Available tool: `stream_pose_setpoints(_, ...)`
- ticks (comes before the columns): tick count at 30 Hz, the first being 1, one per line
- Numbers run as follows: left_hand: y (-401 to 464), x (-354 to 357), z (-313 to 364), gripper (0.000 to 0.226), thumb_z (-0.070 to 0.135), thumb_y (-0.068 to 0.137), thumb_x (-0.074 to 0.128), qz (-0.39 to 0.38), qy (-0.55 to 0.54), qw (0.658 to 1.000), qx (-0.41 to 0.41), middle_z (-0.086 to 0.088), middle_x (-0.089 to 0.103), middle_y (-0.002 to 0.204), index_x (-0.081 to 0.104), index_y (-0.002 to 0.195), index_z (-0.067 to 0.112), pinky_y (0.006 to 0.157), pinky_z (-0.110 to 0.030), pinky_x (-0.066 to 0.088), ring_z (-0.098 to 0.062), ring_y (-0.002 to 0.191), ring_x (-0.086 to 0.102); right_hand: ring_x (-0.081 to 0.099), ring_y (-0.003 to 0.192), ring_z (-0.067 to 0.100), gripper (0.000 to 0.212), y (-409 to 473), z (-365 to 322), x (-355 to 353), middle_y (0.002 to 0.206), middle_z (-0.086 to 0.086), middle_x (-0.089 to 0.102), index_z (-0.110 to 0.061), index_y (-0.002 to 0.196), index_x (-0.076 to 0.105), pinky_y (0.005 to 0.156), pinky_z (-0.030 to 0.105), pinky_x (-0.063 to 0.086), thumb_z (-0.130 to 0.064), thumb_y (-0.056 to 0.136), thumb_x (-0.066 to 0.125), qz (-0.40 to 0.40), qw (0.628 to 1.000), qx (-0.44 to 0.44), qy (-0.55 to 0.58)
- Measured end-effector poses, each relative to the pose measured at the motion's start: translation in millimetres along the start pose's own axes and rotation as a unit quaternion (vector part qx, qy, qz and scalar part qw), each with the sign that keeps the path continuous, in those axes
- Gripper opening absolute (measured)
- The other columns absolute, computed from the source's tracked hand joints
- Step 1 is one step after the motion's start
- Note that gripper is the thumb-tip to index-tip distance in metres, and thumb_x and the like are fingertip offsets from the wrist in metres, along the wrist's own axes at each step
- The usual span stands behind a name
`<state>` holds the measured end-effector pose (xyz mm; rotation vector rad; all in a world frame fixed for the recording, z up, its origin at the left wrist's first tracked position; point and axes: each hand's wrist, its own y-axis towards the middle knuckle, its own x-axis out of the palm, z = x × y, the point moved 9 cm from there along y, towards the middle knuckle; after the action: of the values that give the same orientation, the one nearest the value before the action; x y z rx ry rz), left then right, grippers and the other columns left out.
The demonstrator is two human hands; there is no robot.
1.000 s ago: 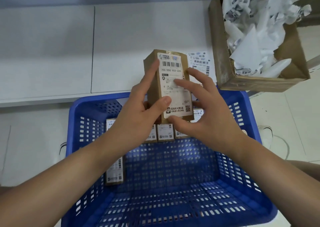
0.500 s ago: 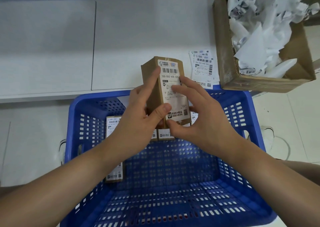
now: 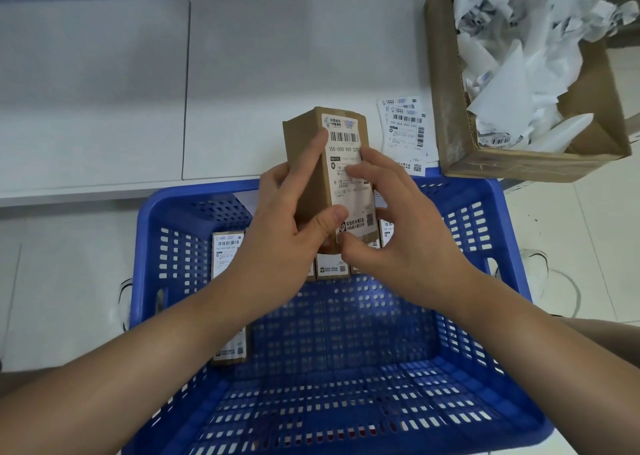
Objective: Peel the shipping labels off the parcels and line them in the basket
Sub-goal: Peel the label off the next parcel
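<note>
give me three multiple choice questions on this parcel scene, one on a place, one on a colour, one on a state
1. Where is the open cardboard box of crumpled white paper?
A. far right on the white table
B. inside the basket
C. on the floor at left

2. What colour is the perforated plastic basket?
A. green
B. blue
C. red

3. How is the small brown cardboard parcel held?
A. lying loose in the basket
B. resting on the table
C. gripped by the left hand, right hand at its white shipping label

Answers: 1 A, it stands by the table's right edge; 2 B, its walls are blue; 3 C, both hands are on it.
</note>
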<state>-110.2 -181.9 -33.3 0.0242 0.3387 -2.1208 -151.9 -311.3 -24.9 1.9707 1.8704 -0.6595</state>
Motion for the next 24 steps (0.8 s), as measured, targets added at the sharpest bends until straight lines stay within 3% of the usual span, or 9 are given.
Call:
stream_pose_setpoints(3,1.4,-2.6,3.5,0.078,0.021,0.101,0.061,0.008,0.000,1.000,0.011,0.019,0.031,0.147,0.021,0.140,0.076,0.091,-0.031,0.062,-0.020,0.137,0.052,0.028,0.149,0.004,0.070,1.1,0.9,-0.4,0.165,-0.010,0.023,-0.022,0.147,0.043,0.108,0.037,0.049,-0.045,0.086,0.068,-0.012,1.000,-0.013,0.026)
stream_pose_setpoints(7,1.8,-4.3,7.4,0.076,0.020,0.103,0.059,0.020,-0.003,1.000,0.018,0.015,0.031,0.147,0.019,0.139,0.074,0.083,-0.016,0.058,-0.018,0.135,0.053,0.023,0.152,0.008,0.070,4.6,6.1,2.2,0.167,-0.012,0.019,-0.023,0.150,0.041,0.111,0.044,0.047,-0.043,0.089,0.069,-0.043,0.997,-0.010,0.068)
stream_pose_setpoints(12,2.5,-3.8,7.8,0.076,0.022,0.103,0.059,0.026,0.011,0.999,0.031,0.016,0.031,0.148,0.019,0.137,0.077,0.095,-0.030,0.059,-0.021,0.139,0.051,0.022,0.152,0.006,0.066,3.9,6.9,3.2,0.167,-0.014,0.017,-0.023,0.150,0.041,0.111,0.043,0.047,-0.023,0.092,0.072,-0.048,0.994,-0.004,0.102)
stream_pose_setpoints(17,2.1,-0.6,7.2,0.072,0.023,0.104,0.055,0.020,0.006,0.999,0.036,0.014,0.029,0.150,0.019,0.139,0.075,0.095,-0.026,0.059,-0.018,0.140,0.048,0.022,0.151,0.003,0.066,1.6,4.4,2.2,0.166,-0.011,0.022,-0.024,0.148,0.044,0.110,0.039,0.048,-0.019,0.089,0.073,-0.018,0.996,-0.001,0.090)
stream_pose_setpoints(21,1.5,2.1,8.3,0.071,0.021,0.104,0.054,0.016,-0.006,0.999,0.038,0.012,0.029,0.149,0.020,0.141,0.072,0.092,-0.024,0.059,-0.019,0.140,0.048,0.026,0.149,0.004,0.066,0.2,1.1,-1.1,0.163,-0.012,0.025,-0.025,0.144,0.045,0.111,0.037,0.047,-0.026,0.084,0.072,0.009,0.996,-0.002,0.083)
stream_pose_setpoints(24,0.8,3.4,7.8,0.074,0.020,0.105,0.054,0.013,-0.003,0.999,0.038,0.016,0.029,0.149,0.020,0.141,0.076,0.095,-0.029,0.060,-0.020,0.142,0.046,0.027,0.148,0.007,0.064,0.0,-0.2,-0.1,0.161,-0.011,0.025,-0.027,0.142,0.044,0.106,0.030,0.050,-0.024,0.084,0.072,0.012,0.996,-0.005,0.088)
